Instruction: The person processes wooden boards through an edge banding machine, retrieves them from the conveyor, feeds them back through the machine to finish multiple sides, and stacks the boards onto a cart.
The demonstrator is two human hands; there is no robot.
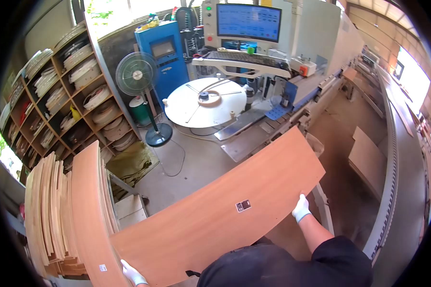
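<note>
Fingers (302, 196) of two gloved hands (300, 210) (133, 274), one held board (201, 215), its one label (243, 205)

No text we can read for certain. On the board (191, 222), we get one small label (243, 206), part dark, part pale; the print is too small to make out. On the upright panel (85, 205) at left, near its bottom end, we have another label (103, 268), whitish with darker marks, also illegible. On the monitor (249, 23), we see a blue screen with rows of pale writing, too blurred for us to pick out words or numbers. Keyboard (242, 58) lettering: we can't read it.
</note>
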